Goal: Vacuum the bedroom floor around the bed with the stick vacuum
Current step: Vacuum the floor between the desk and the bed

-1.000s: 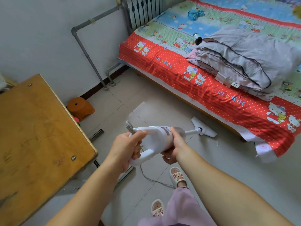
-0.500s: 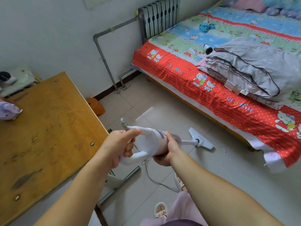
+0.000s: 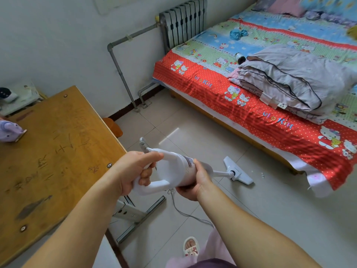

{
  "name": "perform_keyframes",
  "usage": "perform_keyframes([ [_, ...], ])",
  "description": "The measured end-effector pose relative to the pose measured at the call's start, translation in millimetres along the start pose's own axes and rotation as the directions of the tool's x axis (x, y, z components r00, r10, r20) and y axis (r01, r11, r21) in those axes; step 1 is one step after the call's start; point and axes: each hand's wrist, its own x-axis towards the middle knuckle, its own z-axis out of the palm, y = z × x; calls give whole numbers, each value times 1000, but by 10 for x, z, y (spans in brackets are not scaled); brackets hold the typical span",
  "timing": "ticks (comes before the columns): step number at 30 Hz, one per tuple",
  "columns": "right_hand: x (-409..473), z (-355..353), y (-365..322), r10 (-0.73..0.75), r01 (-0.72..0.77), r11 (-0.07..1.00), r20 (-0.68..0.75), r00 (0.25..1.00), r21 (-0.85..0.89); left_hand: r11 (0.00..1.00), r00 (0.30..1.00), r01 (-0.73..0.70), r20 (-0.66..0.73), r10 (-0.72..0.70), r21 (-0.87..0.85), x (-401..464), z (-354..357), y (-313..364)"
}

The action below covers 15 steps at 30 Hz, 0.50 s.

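Observation:
I hold a white stick vacuum (image 3: 177,171) in front of me with both hands. My left hand (image 3: 133,171) grips its loop handle, thumb along the top. My right hand (image 3: 195,182) cups the body from below and the right side. Its thin tube runs down to the flat white floor head (image 3: 238,174), which rests on the pale tiled floor (image 3: 270,209) a short way from the bed's side. The bed (image 3: 241,105) has a red cartoon-print sheet and stretches along the right. The vacuum's grey cord (image 3: 185,213) trails across the tiles below my hands.
A wooden desk (image 3: 50,155) with a metal foot (image 3: 135,213) stands close on my left. A folded grey quilt (image 3: 295,80) lies on the bed. A radiator (image 3: 183,22) and pipes (image 3: 119,68) line the far wall. An orange stool (image 3: 114,126) sits behind the desk. White crumbs (image 3: 262,175) lie near the floor head.
The view has tilted up and left, showing more desk and wall. The floor head has slid slightly away from the bed. Both hands keep the same grip.

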Motion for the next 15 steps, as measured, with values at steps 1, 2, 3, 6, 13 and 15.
perform_keyframes([
  [1, -10, -22, -15, 0, 0, 1000, 0, 1000, 11, 1000, 1000, -3, 8, 3, 10, 3, 29, 4],
  [2, -21, -45, -36, 2, -2, 1000, 0, 1000, 27, 1000, 1000, -9, 16, 9, 22, 7, 63, 6],
  [3, -34, -71, -65, 2, -2, 999, 1, 1000, 46, 999, 1000, -18, 26, 17, 37, 17, 105, 11],
  [6, -90, -169, -180, -12, 11, 995, 13, 1000, 101, 997, 997, -41, 61, 37, 63, 71, 260, 31],
  [13, -181, -460, -494, -60, 52, 987, 48, 997, 151, 994, 992, -69, 112, 59, 88, 210, 717, 76],
  [15, -185, -539, -592, -62, 52, 986, 63, 996, 157, 994, 991, -69, 116, 60, 79, 239, 844, 94],
])
